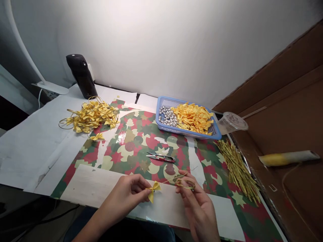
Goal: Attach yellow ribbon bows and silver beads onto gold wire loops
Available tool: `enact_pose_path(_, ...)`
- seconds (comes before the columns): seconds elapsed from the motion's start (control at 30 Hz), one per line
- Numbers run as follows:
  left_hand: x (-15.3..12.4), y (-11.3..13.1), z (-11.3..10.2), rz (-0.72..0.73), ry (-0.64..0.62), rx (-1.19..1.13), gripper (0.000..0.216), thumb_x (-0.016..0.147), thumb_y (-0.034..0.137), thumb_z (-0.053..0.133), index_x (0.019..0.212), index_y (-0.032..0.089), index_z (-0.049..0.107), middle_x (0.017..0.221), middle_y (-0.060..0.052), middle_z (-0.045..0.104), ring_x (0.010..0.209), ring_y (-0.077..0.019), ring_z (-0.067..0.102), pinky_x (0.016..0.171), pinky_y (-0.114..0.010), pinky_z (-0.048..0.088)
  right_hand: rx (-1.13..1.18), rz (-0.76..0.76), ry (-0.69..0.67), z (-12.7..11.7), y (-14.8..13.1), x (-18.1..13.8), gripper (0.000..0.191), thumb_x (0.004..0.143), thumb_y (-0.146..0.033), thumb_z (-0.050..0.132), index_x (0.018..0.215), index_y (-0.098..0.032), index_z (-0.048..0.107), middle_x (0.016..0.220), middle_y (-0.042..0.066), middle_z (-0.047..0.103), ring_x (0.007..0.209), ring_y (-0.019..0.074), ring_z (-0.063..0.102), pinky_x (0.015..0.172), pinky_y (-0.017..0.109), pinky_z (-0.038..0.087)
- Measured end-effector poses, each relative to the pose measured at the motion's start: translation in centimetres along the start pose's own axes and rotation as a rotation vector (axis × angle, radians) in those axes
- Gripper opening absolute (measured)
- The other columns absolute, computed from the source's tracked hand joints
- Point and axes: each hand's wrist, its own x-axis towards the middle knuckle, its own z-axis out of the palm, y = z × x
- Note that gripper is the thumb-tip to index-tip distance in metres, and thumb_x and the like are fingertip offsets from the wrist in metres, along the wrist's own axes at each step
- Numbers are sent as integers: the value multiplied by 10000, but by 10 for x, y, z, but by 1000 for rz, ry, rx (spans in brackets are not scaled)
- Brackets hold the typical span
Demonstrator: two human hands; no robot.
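My left hand (133, 192) pinches a small yellow ribbon bow (154, 191) by its near side, with a tiny silver bead at its middle. To its right, my right hand (195, 201) closes its fingertips on a coiled gold cord (185, 183). A thin strand runs from the coil toward the bow. Both hands are over a white paper strip at the table's front. Beyond them lies a pair of thread snips (160, 157).
A blue basket (161, 127) holds silver beads (168, 116) and yellow bows (193, 117). Corded bows (93, 114) are heaped at left near a black bottle (82, 77). Gold cords (238, 171) lie at right, beside a clear plastic cup (233, 122) and a cardboard wall (285, 101).
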Motion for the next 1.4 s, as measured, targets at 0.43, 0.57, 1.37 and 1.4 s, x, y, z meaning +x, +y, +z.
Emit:
enact_pose_path(0.43,1,6,-2,-23,-52,43,234,779,381,660,800,150,690,719,-33,690,690,-171,625,611,-240,451,-9,-201,-115,7,-36,32,221,808,-431,665,750,-218,682,1068,101,637,1114,277,578,856,366,525)
enact_pose_path(0.57,0,6,-3,-31,-44,42,244,778,381,656,804,143,700,718,-39,695,686,-175,622,607,-240,441,-178,-145,-267,12,-50,59,342,717,-533,696,722,-191,680,1100,131,589,923,265,624,603,323,544)
enact_pose_path(1.37,0,1,1,15,-51,-67,202,790,338,674,782,139,698,779,-51,743,743,-182,678,640,-233,479,-114,-73,-304,23,12,-10,189,872,-374,597,811,-214,675,1001,98,581,958,222,607,739,270,542)
enact_pose_path(1.4,0,0,1,20,-57,-87,197,791,335,675,781,140,695,783,-50,745,747,-182,682,645,-232,484,-100,-79,-304,23,12,-9,182,874,-364,596,806,-214,671,985,97,589,963,223,606,738,269,544)
